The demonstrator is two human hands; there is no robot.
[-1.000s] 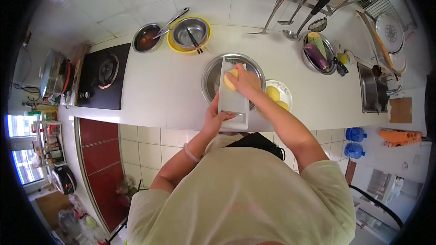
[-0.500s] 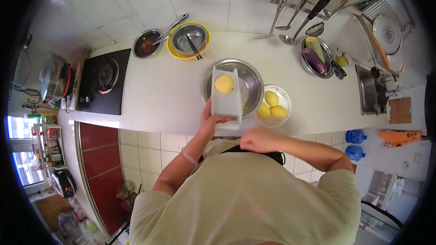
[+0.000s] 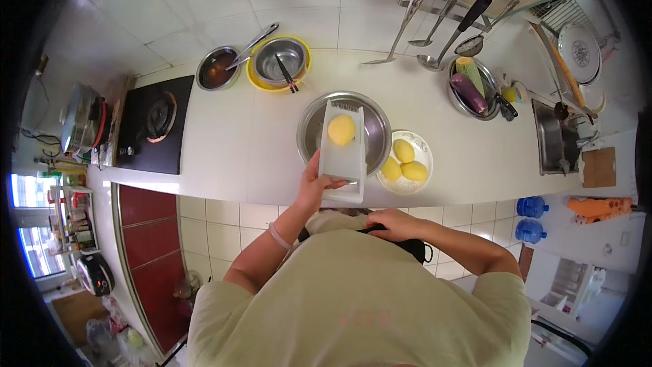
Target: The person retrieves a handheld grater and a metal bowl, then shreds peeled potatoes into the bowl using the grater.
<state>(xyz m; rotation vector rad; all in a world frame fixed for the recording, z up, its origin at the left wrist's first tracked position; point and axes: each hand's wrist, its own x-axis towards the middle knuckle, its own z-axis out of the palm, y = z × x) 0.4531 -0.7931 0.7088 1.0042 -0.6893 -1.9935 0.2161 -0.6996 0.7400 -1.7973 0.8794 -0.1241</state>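
Left hand [image 3: 311,188]: fingers closed around the lower edge of the white grater [image 3: 342,160].
Potato on grater: the peeled potato [image 3: 341,130] rests on the upper part of the grater, with no hand on it.
Right hand [image 3: 395,223]: off the potato, at the waist beside a black item [image 3: 415,252]; whether its curled fingers pinch anything cannot be told.
Work state: judged at a standstill, no rubbing stroke under way.
Steel bowl [image 3: 382,122]: beneath the grater.
Patterned plate [image 3: 426,153]: beside the bowl, bearing three yellow potatoes [image 3: 413,170].
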